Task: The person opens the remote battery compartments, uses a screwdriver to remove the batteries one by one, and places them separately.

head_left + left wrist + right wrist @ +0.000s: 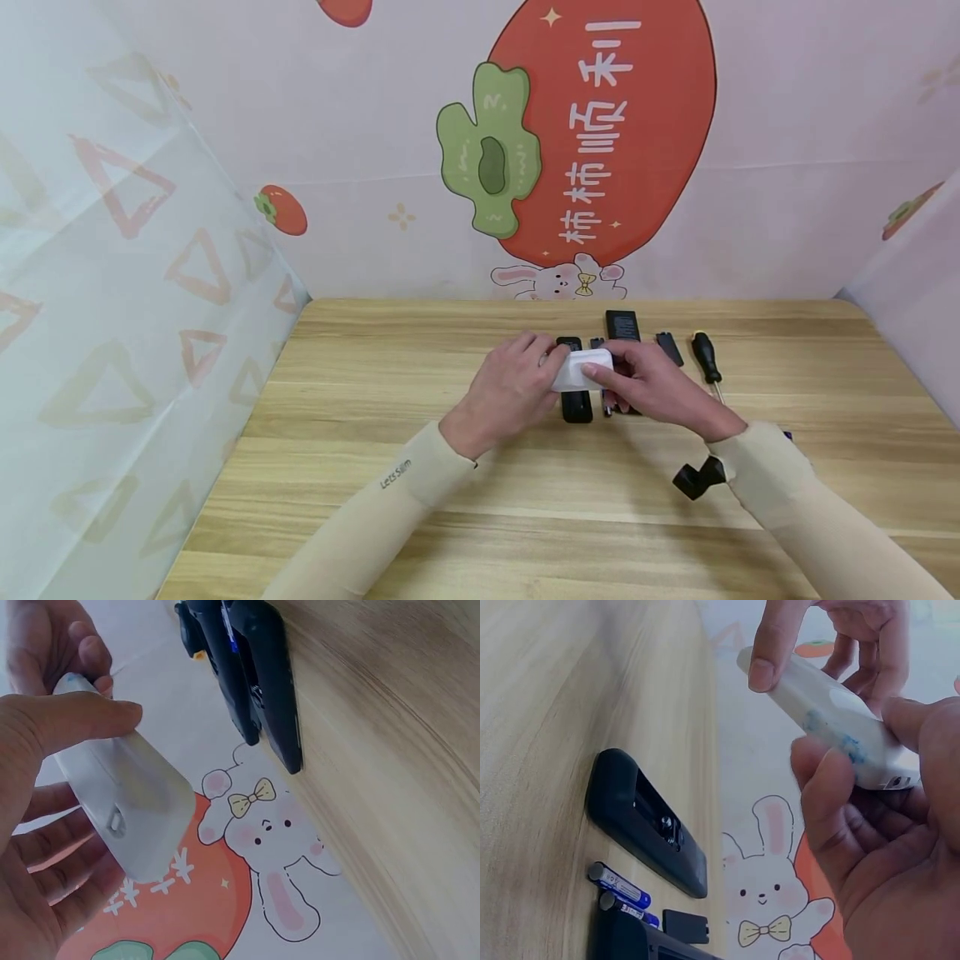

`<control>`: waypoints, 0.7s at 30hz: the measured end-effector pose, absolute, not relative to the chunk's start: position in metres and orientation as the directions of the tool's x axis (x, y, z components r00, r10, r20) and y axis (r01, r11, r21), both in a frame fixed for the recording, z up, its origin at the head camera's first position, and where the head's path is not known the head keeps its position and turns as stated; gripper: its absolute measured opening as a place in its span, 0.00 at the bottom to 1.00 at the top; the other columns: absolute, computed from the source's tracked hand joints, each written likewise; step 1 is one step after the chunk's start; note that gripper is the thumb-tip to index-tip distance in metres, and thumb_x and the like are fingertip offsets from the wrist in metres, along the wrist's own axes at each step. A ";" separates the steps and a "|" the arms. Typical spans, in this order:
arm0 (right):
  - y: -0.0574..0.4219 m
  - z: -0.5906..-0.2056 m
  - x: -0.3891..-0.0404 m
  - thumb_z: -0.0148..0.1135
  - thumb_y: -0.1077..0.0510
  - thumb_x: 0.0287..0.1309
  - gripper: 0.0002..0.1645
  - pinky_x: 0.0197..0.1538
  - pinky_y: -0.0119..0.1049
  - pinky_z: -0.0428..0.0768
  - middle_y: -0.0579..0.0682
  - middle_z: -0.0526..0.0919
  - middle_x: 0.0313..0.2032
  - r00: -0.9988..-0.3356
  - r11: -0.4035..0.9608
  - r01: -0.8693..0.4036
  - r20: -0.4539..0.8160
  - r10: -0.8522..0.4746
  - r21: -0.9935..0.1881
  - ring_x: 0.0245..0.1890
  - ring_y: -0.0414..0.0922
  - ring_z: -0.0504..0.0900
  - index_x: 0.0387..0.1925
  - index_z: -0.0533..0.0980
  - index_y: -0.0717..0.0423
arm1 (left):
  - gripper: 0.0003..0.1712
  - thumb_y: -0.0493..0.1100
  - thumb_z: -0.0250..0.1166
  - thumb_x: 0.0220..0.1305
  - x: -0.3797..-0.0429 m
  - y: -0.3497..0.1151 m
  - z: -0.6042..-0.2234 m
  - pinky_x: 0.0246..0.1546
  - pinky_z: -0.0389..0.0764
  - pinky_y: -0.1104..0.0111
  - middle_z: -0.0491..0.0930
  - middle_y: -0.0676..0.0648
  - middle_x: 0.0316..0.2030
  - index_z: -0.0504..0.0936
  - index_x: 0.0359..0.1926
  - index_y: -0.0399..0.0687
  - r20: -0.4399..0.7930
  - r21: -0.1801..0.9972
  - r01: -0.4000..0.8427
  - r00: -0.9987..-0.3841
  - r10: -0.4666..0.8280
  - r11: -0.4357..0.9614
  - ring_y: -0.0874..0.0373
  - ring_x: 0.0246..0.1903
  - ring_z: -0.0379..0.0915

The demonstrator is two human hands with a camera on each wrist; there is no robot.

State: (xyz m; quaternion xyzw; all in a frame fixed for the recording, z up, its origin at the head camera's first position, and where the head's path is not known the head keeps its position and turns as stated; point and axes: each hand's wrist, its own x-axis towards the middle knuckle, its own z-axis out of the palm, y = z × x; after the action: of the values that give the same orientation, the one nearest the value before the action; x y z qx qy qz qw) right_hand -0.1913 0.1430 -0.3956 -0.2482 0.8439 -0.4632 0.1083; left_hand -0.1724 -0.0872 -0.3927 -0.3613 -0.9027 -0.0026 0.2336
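Observation:
Both hands hold a white remote control (576, 371) above the table. My left hand (516, 385) grips its left end, thumb across one face and fingers behind it in the left wrist view. My right hand (651, 382) pinches the other end between thumb and fingers. Blue smudges mark one side of the white remote (832, 712) in the right wrist view, and a small oval latch-like detail shows near one end in the left wrist view. Below it lies a black remote (649, 817) with its battery compartment uncovered.
Two blue-and-white batteries (620, 885) lie between that remote and a second black remote (622, 325). A small black battery cover (670, 348) sits to the right, beside a black-handled screwdriver (705, 356). A printed cloth wall (375, 167) stands behind the wooden table (390, 358).

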 end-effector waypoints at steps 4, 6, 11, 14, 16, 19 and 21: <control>0.142 -0.396 -0.193 0.63 0.49 0.70 0.16 0.23 0.35 0.78 0.55 0.82 0.26 -0.864 0.483 -0.306 0.026 -0.502 -0.821 0.23 0.55 0.80 0.46 0.78 0.58 | 0.28 0.53 0.76 0.57 -0.173 -0.086 -0.394 0.48 0.84 0.64 0.83 0.46 0.50 0.83 0.55 0.46 0.411 -0.156 0.633 -0.657 0.633 0.758 0.53 0.47 0.80; 0.141 -0.397 -0.194 0.63 0.48 0.70 0.17 0.24 0.36 0.79 0.54 0.82 0.27 -0.870 0.500 -0.305 0.023 -0.492 -0.810 0.24 0.56 0.80 0.47 0.78 0.58 | 0.29 0.54 0.76 0.56 -0.173 -0.085 -0.394 0.46 0.85 0.64 0.83 0.46 0.50 0.83 0.54 0.46 0.396 -0.142 0.626 -0.674 0.623 0.767 0.53 0.48 0.80; 0.141 -0.400 -0.196 0.64 0.50 0.70 0.18 0.27 0.38 0.82 0.52 0.82 0.30 -0.876 0.515 -0.306 0.025 -0.482 -0.801 0.27 0.57 0.81 0.49 0.77 0.60 | 0.30 0.55 0.77 0.54 -0.173 -0.085 -0.395 0.44 0.86 0.63 0.83 0.46 0.49 0.83 0.54 0.46 0.365 -0.097 0.621 -0.705 0.608 0.778 0.53 0.48 0.80; 0.141 -0.401 -0.197 0.64 0.51 0.70 0.17 0.28 0.40 0.83 0.53 0.83 0.31 -0.874 0.501 -0.302 0.025 -0.486 -0.811 0.27 0.57 0.82 0.50 0.77 0.61 | 0.31 0.55 0.78 0.54 -0.174 -0.085 -0.396 0.44 0.85 0.63 0.83 0.47 0.49 0.83 0.55 0.46 0.350 -0.066 0.622 -0.718 0.602 0.780 0.53 0.48 0.80; 0.141 -0.402 -0.197 0.64 0.52 0.70 0.18 0.29 0.40 0.84 0.52 0.83 0.33 -0.873 0.497 -0.309 0.036 -0.486 -0.811 0.28 0.55 0.82 0.51 0.77 0.61 | 0.31 0.55 0.78 0.54 -0.174 -0.085 -0.396 0.45 0.85 0.63 0.82 0.47 0.49 0.82 0.55 0.46 0.339 -0.044 0.624 -0.725 0.599 0.780 0.53 0.49 0.79; 0.143 -0.402 -0.197 0.67 0.51 0.68 0.21 0.30 0.37 0.82 0.50 0.83 0.35 -0.870 0.507 -0.352 0.075 -0.487 -0.787 0.29 0.50 0.81 0.54 0.76 0.59 | 0.31 0.54 0.77 0.55 -0.174 -0.085 -0.395 0.45 0.85 0.62 0.82 0.47 0.49 0.82 0.57 0.46 0.313 -0.006 0.625 -0.740 0.595 0.781 0.53 0.49 0.78; 0.144 -0.403 -0.197 0.70 0.50 0.65 0.24 0.30 0.35 0.81 0.50 0.83 0.37 -0.864 0.512 -0.385 0.105 -0.492 -0.768 0.29 0.47 0.80 0.56 0.76 0.58 | 0.32 0.55 0.77 0.55 -0.173 -0.085 -0.394 0.45 0.85 0.62 0.81 0.47 0.50 0.81 0.58 0.47 0.281 0.031 0.621 -0.758 0.589 0.783 0.54 0.49 0.77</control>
State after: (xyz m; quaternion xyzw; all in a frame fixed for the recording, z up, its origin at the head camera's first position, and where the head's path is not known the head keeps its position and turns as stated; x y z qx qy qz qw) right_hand -0.1971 0.1437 -0.4027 -0.2529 0.8672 -0.4242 0.0633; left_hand -0.1734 -0.0853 -0.3941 -0.3234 -0.9354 -0.0613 0.1288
